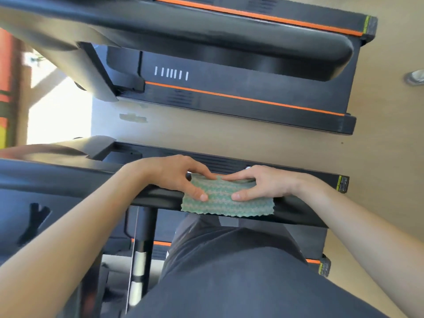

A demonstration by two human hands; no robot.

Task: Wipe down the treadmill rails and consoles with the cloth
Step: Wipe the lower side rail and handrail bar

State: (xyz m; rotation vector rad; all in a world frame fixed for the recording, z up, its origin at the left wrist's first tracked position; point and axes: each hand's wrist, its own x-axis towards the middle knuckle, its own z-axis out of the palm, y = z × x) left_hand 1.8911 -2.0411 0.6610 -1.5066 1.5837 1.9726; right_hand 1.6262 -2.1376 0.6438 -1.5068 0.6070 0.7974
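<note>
A green and white patterned cloth [226, 199] is draped over the black side rail [296, 207] of the near treadmill, its scalloped lower edge hanging off the rail's near side. My left hand [176, 174] holds the cloth's left part, thumb on the near face and fingers curled over the far edge. My right hand [266, 183] mirrors it on the cloth's right part, thumb near, fingers over the top. The fingertips of both hands almost meet at the cloth's upper edge.
A second treadmill [241, 104] with orange trim and its own thick black rail [252, 42] stands beyond a strip of tan floor [229, 131]. The near treadmill's console area [41, 184] lies to the left. A rail post [146, 228] drops below my left forearm.
</note>
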